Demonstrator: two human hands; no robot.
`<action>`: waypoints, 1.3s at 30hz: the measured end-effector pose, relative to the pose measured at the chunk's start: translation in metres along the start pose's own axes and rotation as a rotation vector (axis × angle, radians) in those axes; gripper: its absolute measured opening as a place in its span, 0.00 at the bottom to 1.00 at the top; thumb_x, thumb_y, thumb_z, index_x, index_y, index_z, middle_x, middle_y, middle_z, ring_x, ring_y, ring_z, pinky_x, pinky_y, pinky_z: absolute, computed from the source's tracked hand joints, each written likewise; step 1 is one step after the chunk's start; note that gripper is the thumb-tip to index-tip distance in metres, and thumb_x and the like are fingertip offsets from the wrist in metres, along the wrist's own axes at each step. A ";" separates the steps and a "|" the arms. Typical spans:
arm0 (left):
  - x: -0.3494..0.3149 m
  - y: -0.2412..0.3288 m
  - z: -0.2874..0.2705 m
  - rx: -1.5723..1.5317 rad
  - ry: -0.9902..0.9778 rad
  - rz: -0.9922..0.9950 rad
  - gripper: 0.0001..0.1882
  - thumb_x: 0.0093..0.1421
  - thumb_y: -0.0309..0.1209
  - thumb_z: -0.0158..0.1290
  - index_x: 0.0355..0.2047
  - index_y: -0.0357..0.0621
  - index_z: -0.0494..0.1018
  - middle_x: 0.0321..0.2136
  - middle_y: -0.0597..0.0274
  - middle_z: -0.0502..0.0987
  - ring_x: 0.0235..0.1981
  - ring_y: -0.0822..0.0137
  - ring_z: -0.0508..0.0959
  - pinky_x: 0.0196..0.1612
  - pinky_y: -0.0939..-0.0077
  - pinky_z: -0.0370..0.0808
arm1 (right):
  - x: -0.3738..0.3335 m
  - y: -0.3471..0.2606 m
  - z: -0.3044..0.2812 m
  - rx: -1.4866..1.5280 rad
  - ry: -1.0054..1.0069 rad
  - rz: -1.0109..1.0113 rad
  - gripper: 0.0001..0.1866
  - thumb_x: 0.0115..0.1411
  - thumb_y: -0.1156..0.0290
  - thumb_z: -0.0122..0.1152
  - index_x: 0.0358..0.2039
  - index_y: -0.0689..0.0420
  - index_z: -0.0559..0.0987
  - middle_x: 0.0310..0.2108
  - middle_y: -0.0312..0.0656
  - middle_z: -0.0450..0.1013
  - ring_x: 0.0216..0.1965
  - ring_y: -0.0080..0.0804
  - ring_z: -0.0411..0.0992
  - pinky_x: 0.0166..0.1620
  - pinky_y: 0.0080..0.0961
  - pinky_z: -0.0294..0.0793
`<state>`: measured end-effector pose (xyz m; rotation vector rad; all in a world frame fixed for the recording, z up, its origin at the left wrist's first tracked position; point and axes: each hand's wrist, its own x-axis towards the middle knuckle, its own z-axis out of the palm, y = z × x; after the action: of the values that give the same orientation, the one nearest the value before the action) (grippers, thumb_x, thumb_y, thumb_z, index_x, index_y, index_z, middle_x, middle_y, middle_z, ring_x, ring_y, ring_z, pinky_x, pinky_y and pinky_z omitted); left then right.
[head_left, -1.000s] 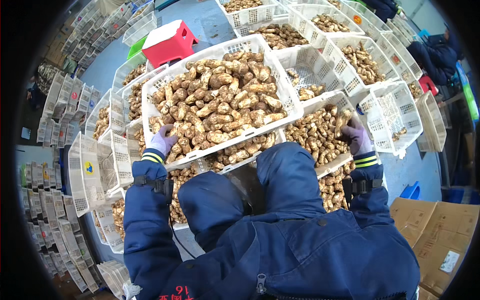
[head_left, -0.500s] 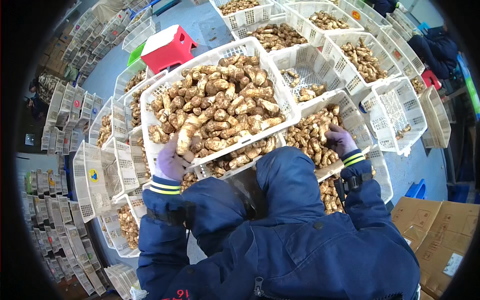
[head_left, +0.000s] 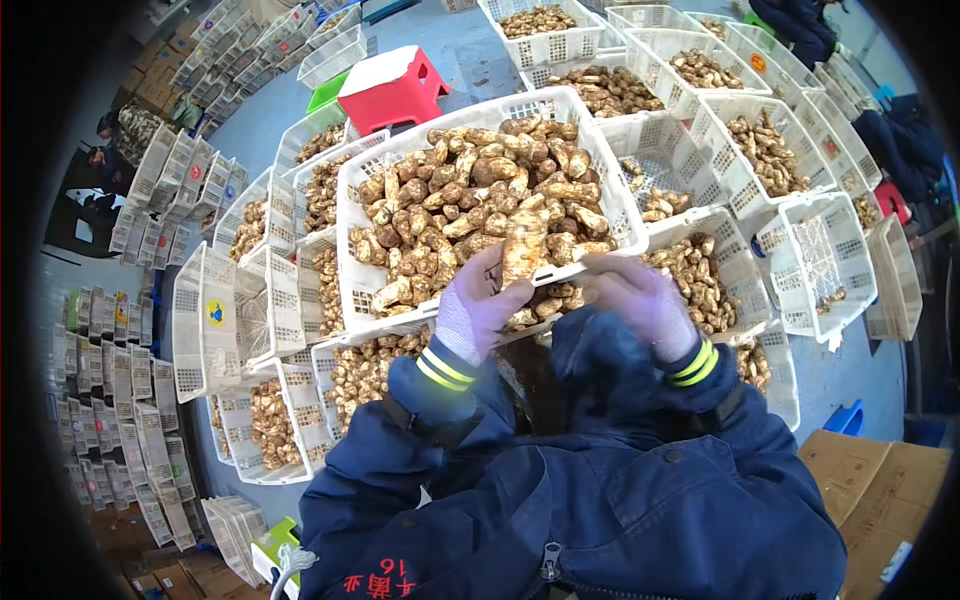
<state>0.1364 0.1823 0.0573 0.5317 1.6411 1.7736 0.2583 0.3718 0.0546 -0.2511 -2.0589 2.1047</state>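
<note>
My left hand (head_left: 475,303), in a pale purple glove, is closed round a thick brown-and-white matsutake mushroom (head_left: 524,247), held upright over the near rim of a large white crate (head_left: 385,319). That crate is heaped with similar mushrooms (head_left: 455,195). My right hand (head_left: 645,302), gloved alike, is just right of the held mushroom, by the crate's near right rim. Motion smears its fingers, so whether they grip anything is unclear. Close beyond it lies a lower crate of smaller mushrooms (head_left: 695,275).
White perforated crates surround me, many holding mushrooms; one crate (head_left: 815,262) at right holds only a few. A red stool (head_left: 394,92) with a white top stands beyond the big crate. Cardboard boxes (head_left: 875,490) are at lower right. Other people (head_left: 895,150) sit at far right.
My left hand has moved right with the mushroom, from the crate's left corner to its near middle. My right hand has left the lower right crate and moved left toward it. The view has shifted.
</note>
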 end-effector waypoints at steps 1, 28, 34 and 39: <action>-0.002 0.000 0.007 0.076 0.068 0.096 0.31 0.51 0.27 0.57 0.53 0.29 0.59 0.44 0.54 0.72 0.41 0.68 0.74 0.46 0.74 0.71 | 0.001 0.007 0.019 -0.208 -0.073 -0.146 0.19 0.56 0.68 0.54 0.46 0.64 0.71 0.36 0.44 0.73 0.38 0.26 0.71 0.43 0.20 0.69; 0.018 -0.021 -0.184 1.357 0.057 -0.453 0.31 0.46 0.36 0.61 0.49 0.36 0.68 0.24 0.51 0.77 0.18 0.65 0.74 0.25 0.71 0.72 | 0.012 0.032 -0.025 0.928 -0.256 0.232 0.24 0.57 0.73 0.46 0.55 0.65 0.63 0.41 0.50 0.72 0.40 0.40 0.73 0.46 0.32 0.72; -0.003 -0.019 -0.205 0.643 0.391 -0.114 0.16 0.51 0.29 0.56 0.40 0.35 0.72 0.27 0.57 0.73 0.27 0.72 0.72 0.30 0.80 0.69 | -0.065 0.090 -0.174 -0.324 0.232 0.522 0.18 0.52 0.67 0.58 0.42 0.63 0.72 0.30 0.42 0.74 0.30 0.25 0.72 0.33 0.21 0.71; 0.001 0.000 -0.153 1.151 0.167 0.853 0.12 0.56 0.21 0.46 0.41 0.33 0.70 0.32 0.54 0.74 0.36 0.64 0.76 0.38 0.74 0.73 | -0.168 0.163 -0.270 -1.255 0.335 0.761 0.26 0.54 0.53 0.54 0.48 0.59 0.73 0.43 0.54 0.73 0.45 0.47 0.71 0.49 0.33 0.69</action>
<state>0.0304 0.0734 0.0366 1.8355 2.7401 1.1408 0.4861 0.5877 -0.1166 -1.5761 -2.9527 0.4826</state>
